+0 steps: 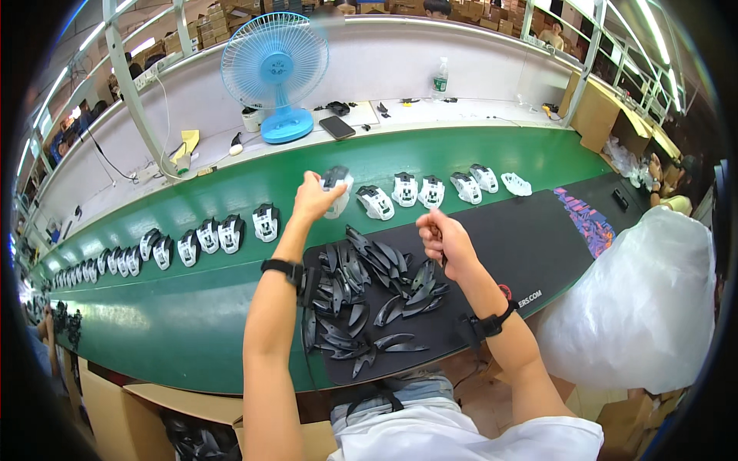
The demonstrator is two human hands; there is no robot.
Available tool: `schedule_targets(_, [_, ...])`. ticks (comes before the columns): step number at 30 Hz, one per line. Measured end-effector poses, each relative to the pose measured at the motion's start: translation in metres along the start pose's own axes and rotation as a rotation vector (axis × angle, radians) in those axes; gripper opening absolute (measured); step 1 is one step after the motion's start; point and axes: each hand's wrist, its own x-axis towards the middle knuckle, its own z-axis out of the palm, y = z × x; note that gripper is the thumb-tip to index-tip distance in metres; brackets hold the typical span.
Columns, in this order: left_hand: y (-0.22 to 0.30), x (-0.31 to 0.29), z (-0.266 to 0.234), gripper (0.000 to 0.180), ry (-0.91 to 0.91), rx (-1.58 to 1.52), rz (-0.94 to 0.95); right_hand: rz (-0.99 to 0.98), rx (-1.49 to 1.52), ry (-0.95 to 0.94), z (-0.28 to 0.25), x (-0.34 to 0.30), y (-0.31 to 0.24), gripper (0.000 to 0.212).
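A long green conveyor surface point(192, 307) curves through a factory hall, backed by a white shelf carrying a blue desk fan point(275, 73), a dark phone point(337, 127) and a clear bottle point(440, 77). Half-built white and black mouse bodies point(207, 234) stand in a single row along the belt, evenly spaced, which suits picking them one at a time. A black desk mat point(530, 246) lies over the near edge of the belt; on it sits a loose pile of dark curved side pieces point(369, 296), spread within reach of both hands. The left hand point(314, 198) is raised above the row, fingers closed around one white mouse body point(337, 188), held clear of the belt and tilted toward the person. The right hand point(446, 242) hovers above the pile, fingers pinched on a small dark piece point(440, 230); its exact shape cannot be told. Both wrists carry black bands. A large clear plastic bag point(638, 307) bulges at the right, beside cardboard boxes
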Motion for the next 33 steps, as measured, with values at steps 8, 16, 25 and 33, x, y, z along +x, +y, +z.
schedule_targets(8, [0.093, -0.116, -0.022, 0.052, 0.017, -0.878, 0.261, -0.339, 0.112, -0.087, 0.077, 0.025, -0.032, 0.045])
schedule_targets(16, [0.109, -0.131, 0.002, 0.049, 0.248, -0.705, 0.311, -0.731, -0.389, 0.060, 0.095, 0.056, -0.008, 0.048])
schedule_targets(25, [0.100, -0.124, 0.013, 0.032, 0.427, -0.715, 0.245, -0.367, -0.051, -0.160, 0.102, 0.061, 0.001, 0.047])
schedule_targets(33, [0.098, -0.125, 0.004, 0.030, 0.291, -0.945, 0.164, -0.241, 0.100, -0.342, 0.102, 0.058, -0.003, 0.051])
